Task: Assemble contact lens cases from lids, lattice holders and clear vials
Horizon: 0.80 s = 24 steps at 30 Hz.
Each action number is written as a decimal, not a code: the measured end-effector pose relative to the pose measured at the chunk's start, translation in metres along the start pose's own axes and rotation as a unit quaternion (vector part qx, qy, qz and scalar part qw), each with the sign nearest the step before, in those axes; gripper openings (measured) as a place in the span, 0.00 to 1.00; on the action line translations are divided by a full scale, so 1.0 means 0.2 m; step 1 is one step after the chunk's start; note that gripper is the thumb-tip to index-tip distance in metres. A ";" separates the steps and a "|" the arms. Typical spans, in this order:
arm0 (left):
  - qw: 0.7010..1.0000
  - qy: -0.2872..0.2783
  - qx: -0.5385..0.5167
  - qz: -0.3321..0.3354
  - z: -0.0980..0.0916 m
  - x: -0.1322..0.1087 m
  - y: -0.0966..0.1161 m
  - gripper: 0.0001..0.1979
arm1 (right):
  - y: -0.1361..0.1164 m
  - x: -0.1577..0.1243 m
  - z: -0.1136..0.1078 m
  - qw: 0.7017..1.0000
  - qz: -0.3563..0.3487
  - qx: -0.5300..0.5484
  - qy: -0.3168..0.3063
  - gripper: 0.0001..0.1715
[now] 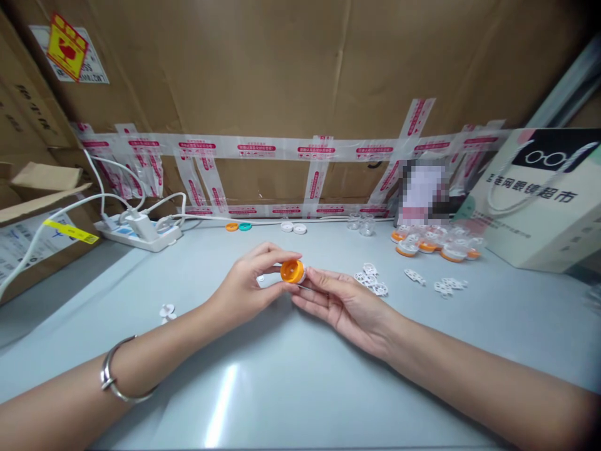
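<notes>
A small round orange cap [292, 271] is held above the middle of the grey table [282, 376]. My left hand [248, 285] pinches it between thumb and fingers from the left. My right hand [342, 304] lies palm up with its fingertips touching the cap's right side, where a white part shows. A metal bangle [113, 376] is on my left wrist.
Small white plastic pieces [370, 279] lie right of my hands, more [448, 285] further right. Orange-capped clear pieces [432, 241] cluster at the back right by a paper bag [539, 200]. A power strip [138, 232] with cables sits back left. Cardboard walls surround the table.
</notes>
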<state>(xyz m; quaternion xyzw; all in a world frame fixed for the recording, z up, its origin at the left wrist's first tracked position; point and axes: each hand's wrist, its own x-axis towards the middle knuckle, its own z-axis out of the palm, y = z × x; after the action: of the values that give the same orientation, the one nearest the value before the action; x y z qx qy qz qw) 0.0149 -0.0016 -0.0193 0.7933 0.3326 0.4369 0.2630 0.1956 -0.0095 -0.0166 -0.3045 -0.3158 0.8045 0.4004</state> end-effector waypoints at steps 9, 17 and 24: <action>0.998 -0.018 0.047 0.029 -0.01 0.00 0.02 0.21 | 0.03 0.02 -0.01 0.999 -0.034 0.023 0.006 0.05; 0.991 -0.017 0.106 0.082 -0.04 -0.01 0.07 0.17 | 0.04 0.02 -0.02 0.999 -0.042 0.031 -0.013 0.07; 0.981 -0.017 0.147 0.126 -0.03 -0.02 0.05 0.18 | 0.05 0.03 -0.03 0.999 -0.038 0.024 -0.010 0.05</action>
<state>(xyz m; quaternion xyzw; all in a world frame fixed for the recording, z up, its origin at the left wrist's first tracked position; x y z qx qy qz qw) 0.0119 -0.0099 -0.0107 0.8662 0.2861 0.3992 0.0920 0.1928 -0.0078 -0.0286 -0.2741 -0.3118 0.7990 0.4350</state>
